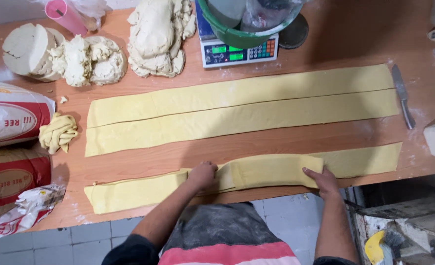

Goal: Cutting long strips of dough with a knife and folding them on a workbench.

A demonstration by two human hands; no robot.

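On my counter [325, 44] I count three long strips of yellow dough: two [242, 91] [237, 122] lying side by side across the middle, and one [271, 169] at six o'clock under my two hands, left [202, 175] and right [323, 180]. At eleven o'clock sit three heaps of pale dough [28, 51] [87, 61] [158, 37]. One small twisted dough scrap [57, 132] lies at nine o'clock beside two flour sacks [11, 118] [11, 179]. One knife [403, 95] at three o'clock, one scale [237, 51] and one green bowl [237, 34] at twelve, one pink cup [65, 14].
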